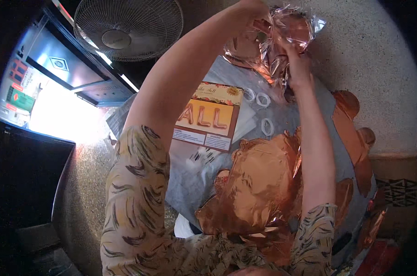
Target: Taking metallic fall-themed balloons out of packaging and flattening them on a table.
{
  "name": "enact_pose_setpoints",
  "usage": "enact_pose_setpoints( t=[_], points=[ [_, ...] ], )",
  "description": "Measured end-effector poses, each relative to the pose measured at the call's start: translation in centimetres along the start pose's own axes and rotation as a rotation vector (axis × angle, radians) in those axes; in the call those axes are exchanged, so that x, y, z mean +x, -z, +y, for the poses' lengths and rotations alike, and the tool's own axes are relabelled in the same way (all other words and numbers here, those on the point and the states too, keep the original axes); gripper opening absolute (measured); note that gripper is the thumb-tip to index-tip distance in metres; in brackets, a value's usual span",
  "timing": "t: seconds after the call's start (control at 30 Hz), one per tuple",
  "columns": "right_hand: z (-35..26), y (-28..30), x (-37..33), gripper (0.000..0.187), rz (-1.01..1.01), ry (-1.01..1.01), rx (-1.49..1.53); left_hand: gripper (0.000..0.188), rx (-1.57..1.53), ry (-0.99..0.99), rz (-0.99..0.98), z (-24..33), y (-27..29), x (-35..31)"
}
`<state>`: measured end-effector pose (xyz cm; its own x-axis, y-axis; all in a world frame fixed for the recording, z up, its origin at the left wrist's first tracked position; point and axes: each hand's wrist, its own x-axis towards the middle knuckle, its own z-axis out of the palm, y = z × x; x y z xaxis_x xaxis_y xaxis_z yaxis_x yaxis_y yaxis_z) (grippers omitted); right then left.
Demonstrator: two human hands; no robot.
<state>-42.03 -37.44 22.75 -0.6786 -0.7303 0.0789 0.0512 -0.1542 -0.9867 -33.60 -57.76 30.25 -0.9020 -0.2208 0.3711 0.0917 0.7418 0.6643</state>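
Note:
Both my arms reach to the far side of the table, where I hold a crinkled copper foil balloon (293, 30). My left hand (258, 10) comes over it from the upper left, bent down against the foil, its fingers partly hidden. From below, my right hand (295, 64) grips the foil's near side. Parts of the bundle glint silver, perhaps clear wrapping. Flat copper foil balloons (261, 179) lie in a heap between my forearms and me. A printed cardboard package (211, 115) with balloon letters on it lies beside my left forearm.
Small white ribbon rings (266, 127) lie right of the package. More copper foil (356, 138) hangs over the right edge of the grey-covered table (185, 188). A fan (125, 32) stands far left, near a lit display cabinet (56, 69). A speckled wall (369, 64) rises at far right.

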Motion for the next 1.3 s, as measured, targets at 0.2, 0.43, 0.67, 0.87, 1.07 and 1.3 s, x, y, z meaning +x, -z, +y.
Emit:
enact_pose_setpoints(
  t=[0.2,0.43,0.67,0.87,1.07,1.3],
  points=[
    [0.4,-4.4,0.3,0.050,0.108,0.232,-0.202,0.030,0.084,0.031,-0.011,-1.2,1.1,0.4],
    [3.4,-0.7,2.6,0.039,0.208,0.379,-0.223,0.030,-0.061,0.525,0.417,8.0,-5.4,-1.0],
    [3.3,-2.5,4.0,0.032,0.507,0.420,-0.406,0.037,0.020,0.068,0.010,-3.2,4.9,-7.1],
    [-1.4,-3.4,-1.5,0.024,0.269,0.067,-0.061,0.068,0.683,0.483,0.164,-6.7,0.4,-12.2],
    [-0.7,-2.6,-0.5,0.024,0.212,0.123,0.014,0.053,0.750,0.368,-0.216,-6.3,1.2,-9.5],
    [-2.1,-5.0,-0.4,0.031,0.179,0.046,0.096,0.046,-0.409,0.262,-0.139,-9.6,3.0,-3.0]
  ],
)
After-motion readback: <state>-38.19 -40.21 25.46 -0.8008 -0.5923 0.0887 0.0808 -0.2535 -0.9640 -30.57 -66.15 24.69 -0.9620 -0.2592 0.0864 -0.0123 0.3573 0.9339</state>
